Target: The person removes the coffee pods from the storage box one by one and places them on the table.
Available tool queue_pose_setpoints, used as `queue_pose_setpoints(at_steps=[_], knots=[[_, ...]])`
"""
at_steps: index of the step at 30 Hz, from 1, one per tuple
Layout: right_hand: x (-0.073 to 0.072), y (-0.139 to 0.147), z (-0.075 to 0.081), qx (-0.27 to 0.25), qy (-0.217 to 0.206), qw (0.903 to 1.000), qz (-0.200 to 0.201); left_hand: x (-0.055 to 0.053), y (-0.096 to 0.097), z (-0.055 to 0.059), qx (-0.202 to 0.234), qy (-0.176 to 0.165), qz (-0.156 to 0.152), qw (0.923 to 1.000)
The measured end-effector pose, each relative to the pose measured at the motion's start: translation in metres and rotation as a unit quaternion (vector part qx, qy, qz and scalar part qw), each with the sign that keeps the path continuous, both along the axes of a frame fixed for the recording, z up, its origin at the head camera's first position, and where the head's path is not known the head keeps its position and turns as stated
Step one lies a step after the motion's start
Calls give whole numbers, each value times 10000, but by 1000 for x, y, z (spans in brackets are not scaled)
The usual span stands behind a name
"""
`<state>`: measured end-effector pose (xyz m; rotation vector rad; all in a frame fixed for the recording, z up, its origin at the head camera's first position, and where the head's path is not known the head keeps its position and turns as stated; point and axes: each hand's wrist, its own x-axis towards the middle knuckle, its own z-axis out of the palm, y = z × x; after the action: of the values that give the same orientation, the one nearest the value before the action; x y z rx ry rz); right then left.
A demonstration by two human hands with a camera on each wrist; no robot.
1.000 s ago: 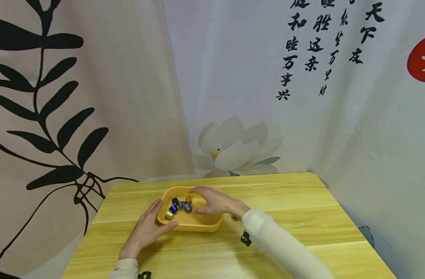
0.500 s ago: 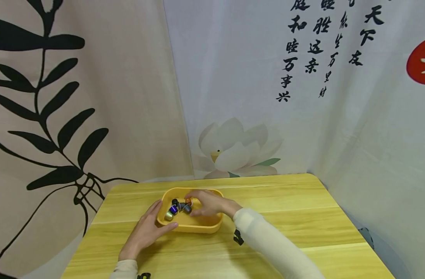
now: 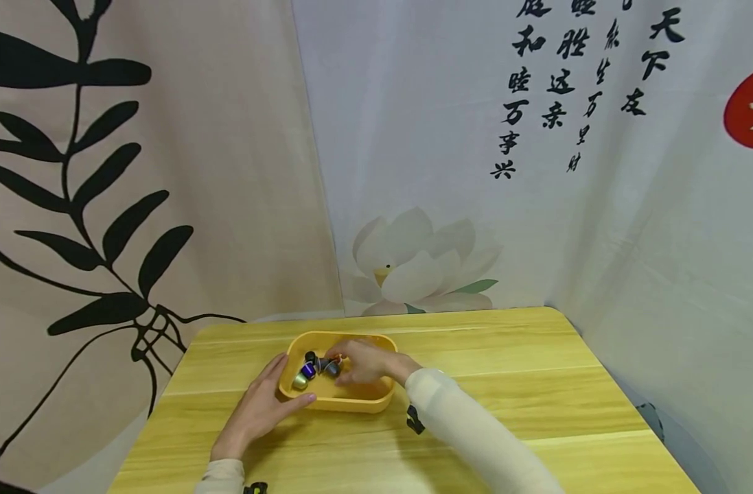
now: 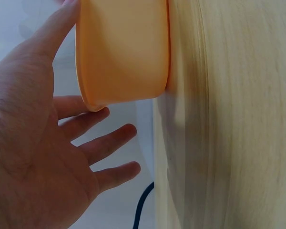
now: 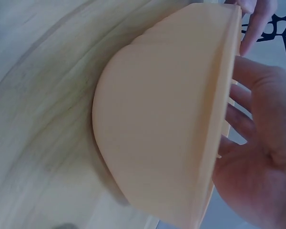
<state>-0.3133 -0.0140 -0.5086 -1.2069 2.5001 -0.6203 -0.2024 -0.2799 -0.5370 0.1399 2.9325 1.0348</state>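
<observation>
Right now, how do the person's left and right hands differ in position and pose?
The left hand steadies the yellow tray from outside, at its left end; the right hand reaches inside it, over the small shiny items. The left hand's fingers are spread; the right hand's are bent downward, and whether they grip anything is hard to tell. Each hand comes out of a cream sleeve.

We see even, diffuse light in the head view, with soft shadows on the table [image 3: 537, 384]. We find the wrist views dimmer, the right one hazy.
</observation>
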Motion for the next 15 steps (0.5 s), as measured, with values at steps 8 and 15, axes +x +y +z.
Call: queue_pose_setpoints(at_steps=[8,15], knots=[[-4,-9,-8,49,-5,10000,-55,-1,0,0,-24,-17,12,10000],[-7,-14,-13,214,161,9996,-91,-1,-1,-1,5,12,-7,10000]])
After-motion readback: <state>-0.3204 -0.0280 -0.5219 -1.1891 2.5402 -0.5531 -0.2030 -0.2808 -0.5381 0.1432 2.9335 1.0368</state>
